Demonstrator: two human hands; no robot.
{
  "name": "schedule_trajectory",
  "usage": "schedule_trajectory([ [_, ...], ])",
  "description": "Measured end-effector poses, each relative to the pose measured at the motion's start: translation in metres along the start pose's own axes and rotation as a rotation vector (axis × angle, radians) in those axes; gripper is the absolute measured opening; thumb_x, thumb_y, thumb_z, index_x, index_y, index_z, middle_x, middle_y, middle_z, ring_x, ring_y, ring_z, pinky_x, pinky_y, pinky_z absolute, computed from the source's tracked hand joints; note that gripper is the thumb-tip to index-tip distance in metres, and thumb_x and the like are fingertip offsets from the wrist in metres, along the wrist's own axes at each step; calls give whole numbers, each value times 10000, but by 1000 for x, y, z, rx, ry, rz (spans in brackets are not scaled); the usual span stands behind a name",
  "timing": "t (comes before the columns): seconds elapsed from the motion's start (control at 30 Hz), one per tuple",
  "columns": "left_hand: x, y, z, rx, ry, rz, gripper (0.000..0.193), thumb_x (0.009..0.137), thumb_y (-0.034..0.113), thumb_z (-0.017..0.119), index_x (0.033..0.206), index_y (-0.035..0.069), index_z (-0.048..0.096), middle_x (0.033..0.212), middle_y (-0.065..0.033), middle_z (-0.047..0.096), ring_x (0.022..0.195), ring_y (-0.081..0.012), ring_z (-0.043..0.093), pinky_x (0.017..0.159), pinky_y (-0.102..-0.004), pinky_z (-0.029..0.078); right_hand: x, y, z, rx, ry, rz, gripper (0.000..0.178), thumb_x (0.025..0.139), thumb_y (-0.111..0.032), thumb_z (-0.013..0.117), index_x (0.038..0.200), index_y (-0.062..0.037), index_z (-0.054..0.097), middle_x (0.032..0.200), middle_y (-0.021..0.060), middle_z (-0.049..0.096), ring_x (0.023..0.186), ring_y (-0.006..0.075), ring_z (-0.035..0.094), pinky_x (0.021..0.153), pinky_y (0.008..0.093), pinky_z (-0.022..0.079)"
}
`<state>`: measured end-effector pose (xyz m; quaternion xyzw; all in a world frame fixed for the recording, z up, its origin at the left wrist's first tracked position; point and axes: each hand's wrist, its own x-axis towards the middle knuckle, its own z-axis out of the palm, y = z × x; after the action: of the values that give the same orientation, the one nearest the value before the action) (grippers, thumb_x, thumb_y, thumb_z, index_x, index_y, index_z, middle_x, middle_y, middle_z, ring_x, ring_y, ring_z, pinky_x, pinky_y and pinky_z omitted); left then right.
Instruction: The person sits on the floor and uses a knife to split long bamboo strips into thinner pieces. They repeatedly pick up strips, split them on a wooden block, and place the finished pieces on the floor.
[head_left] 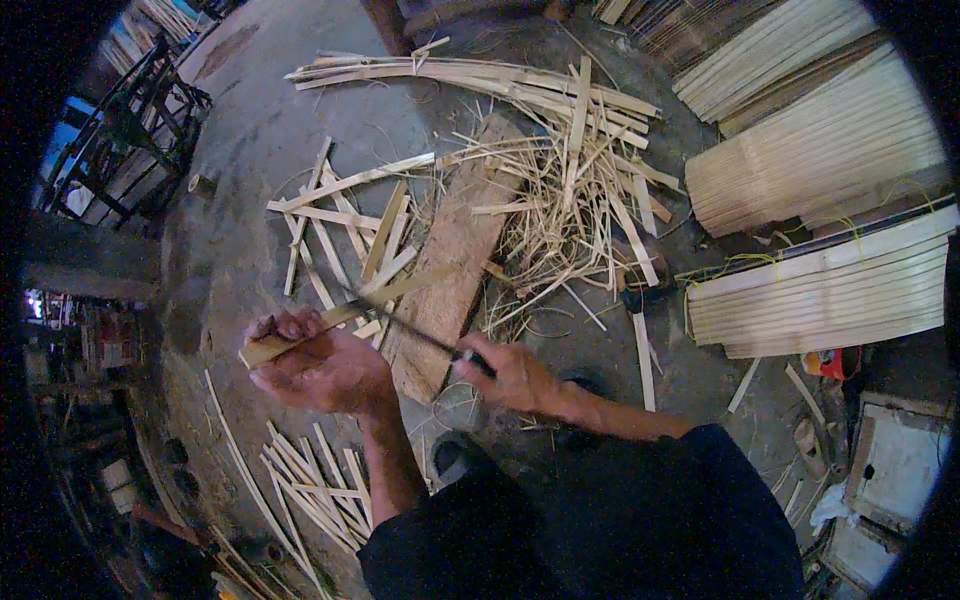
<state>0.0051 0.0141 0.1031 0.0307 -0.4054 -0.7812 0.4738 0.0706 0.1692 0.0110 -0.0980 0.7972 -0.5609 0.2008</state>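
Bamboo strip (pixel 336 315) slants left of centre, fingers of the left hand (pixel 325 372) curled round it. Near mid-frame I see the right hand (pixel 512 376) gripping a knife (pixel 418 330) across it.

The right hand (pixel 518 378) hides most of the knife handle (pixel 472 358); the left hand (pixel 325 372) covers part of the bamboo strip (pixel 338 315). Far-left clutter (pixel 88 365) is too dark to tell.

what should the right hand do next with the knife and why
Perhaps ease the knife along the pale strip, away from the left hand: the right hand grips the knife, its blade crosses the strip in this view, and the left hand holds the strip's near end.
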Motion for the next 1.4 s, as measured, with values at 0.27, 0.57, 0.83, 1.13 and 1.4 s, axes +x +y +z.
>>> schedule_trajectory([
  [0.27,10,-9,-24,-54,-174,-44,270,945,313,447,1049,64,450,829,-18,404,722,-123,381,668,-266,340,5,100,-4,-222,262,72,486,911,-406,492,1097,42,528,880,293,602,908,462,571,779,466,452],
  [0.57,-10,-107,-116,759,-494,-307,349,909,127,509,1227,16,414,1004,-106,539,915,-194,525,830,-326,422,14,155,-14,-274,327,75,407,926,-401,476,982,-12,581,773,194,628,702,361,616,626,408,471],
  [0.83,105,-35,-155,903,-521,11,368,877,147,573,1225,46,506,1035,-146,619,885,-190,628,749,-306,505,-3,113,-8,318,184,401,428,938,-459,453,908,-47,565,607,13,484,452,100,449,434,265,390],
  [1.13,26,-46,-90,859,-514,-437,207,945,232,519,942,34,578,873,-75,643,843,-146,608,728,-320,485,1,138,8,534,124,425,436,919,-490,471,905,-64,564,599,11,506,484,125,476,466,295,403],
  [1.4,44,-24,-28,419,-216,-53,232,965,244,478,827,60,497,763,-20,502,681,-109,461,606,-282,388,-3,128,6,61,303,106,341,930,-352,500,951,-12,519,655,154,557,540,273,534,525,384,429],
])
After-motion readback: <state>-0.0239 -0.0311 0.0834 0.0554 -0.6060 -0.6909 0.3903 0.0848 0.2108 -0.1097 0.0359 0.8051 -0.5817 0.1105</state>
